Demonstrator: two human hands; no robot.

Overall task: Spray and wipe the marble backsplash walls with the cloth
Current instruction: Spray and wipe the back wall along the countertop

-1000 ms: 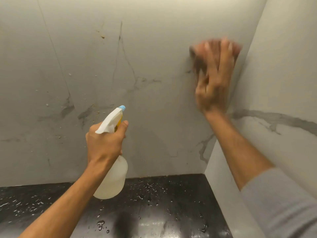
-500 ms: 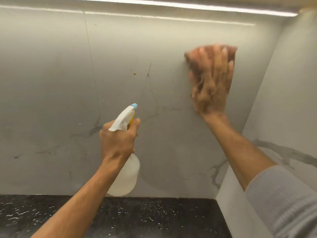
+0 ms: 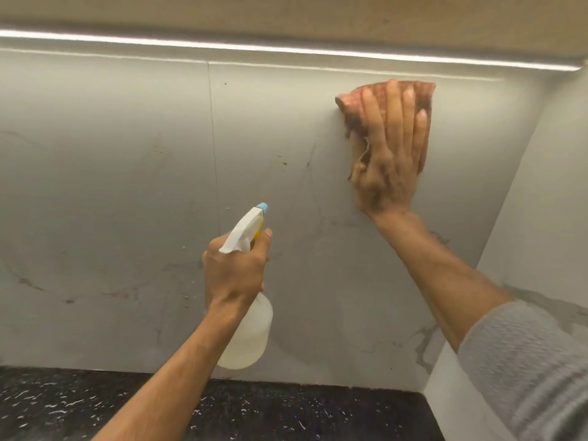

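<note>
The grey marble back wall point(image 3: 133, 173) fills most of the view, with faint dark veins and a few brown specks near its middle. My right hand point(image 3: 389, 154) presses a reddish-brown cloth point(image 3: 353, 98) flat against the wall high up, just under the light strip, fingers straight and spread. My left hand point(image 3: 235, 268) grips a white spray bottle point(image 3: 251, 338) by its neck, with the blue-tipped nozzle pointing up at the wall. A second marble wall point(image 3: 547, 218) meets the back wall at the right corner.
A lit strip point(image 3: 222, 46) runs under the cabinet bottom along the top. A black speckled countertop point(image 3: 286, 412) lies below the walls. A vertical seam point(image 3: 213, 148) splits the back wall left of centre.
My right hand has slid the cloth up the back wall toward the light strip. My view has tilted upward, so less countertop shows. The left hand still holds the bottle the same way.
</note>
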